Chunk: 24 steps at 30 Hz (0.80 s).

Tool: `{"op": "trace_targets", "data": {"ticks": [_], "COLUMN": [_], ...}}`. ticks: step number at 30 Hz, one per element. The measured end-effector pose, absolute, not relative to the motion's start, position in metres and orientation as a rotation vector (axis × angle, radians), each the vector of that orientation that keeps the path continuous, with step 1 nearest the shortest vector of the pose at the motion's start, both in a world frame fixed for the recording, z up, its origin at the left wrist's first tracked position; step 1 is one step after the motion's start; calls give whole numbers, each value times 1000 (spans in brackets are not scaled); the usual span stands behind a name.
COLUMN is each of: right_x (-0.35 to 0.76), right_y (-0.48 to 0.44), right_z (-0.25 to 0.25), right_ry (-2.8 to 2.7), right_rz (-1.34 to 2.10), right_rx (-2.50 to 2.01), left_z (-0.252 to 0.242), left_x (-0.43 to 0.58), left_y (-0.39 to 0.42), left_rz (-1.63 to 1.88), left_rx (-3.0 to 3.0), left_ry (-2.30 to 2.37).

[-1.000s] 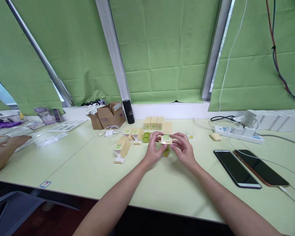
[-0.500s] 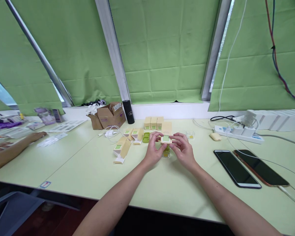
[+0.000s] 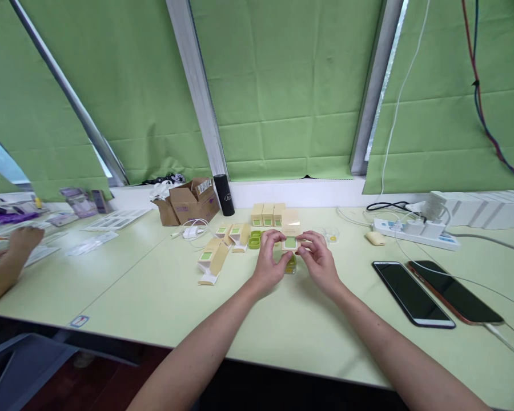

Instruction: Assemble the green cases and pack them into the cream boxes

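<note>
Between my hands is a small cream cardboard box [image 3: 290,244] with a green square on the side facing me; its flap stands up behind. My left hand [image 3: 270,261] grips its left side with bent fingers. On the right side, my right hand [image 3: 320,262] pinches it with thumb and fingers. Just below the box, a small clear container with something yellow-green [image 3: 290,266] inside rests on the table. Left of my left hand is a green compartmented holder [image 3: 254,240]. Several matching cream boxes with opened flaps [image 3: 214,258] lie farther left.
Three closed cream boxes [image 3: 268,214] stand behind. To the right are a clear dish [image 3: 332,234], a power strip [image 3: 415,233] with cables and two phones [image 3: 413,294]. A brown carton [image 3: 192,202] and black bottle [image 3: 224,195] stand back left. A co-worker's hand [image 3: 25,240] is far left.
The box between my hands has tipped slightly, and its raised flap appears shorter. My hands have barely moved. The co-worker's hand at far left has drawn back to the left.
</note>
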State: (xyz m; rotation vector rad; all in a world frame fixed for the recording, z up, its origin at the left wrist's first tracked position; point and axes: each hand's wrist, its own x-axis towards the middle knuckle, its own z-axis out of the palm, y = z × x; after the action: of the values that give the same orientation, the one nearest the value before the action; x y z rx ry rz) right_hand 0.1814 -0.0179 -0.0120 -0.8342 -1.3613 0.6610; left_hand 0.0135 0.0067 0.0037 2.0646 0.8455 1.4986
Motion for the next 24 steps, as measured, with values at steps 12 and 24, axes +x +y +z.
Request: {"op": "trace_targets", "data": {"ticks": [12, 24], "right_x": [175, 176], "right_y": [-23, -31], "right_z": [-6, -5], "right_ry": [-1331, -1605], "right_rz": [659, 363], "right_rx": [-809, -777], "left_z": [4, 7], "left_x": [11, 12], "left_y": [0, 5], "left_rz": [1502, 1662], "left_rx": [2343, 2168], "left_ry": [900, 1009]}}
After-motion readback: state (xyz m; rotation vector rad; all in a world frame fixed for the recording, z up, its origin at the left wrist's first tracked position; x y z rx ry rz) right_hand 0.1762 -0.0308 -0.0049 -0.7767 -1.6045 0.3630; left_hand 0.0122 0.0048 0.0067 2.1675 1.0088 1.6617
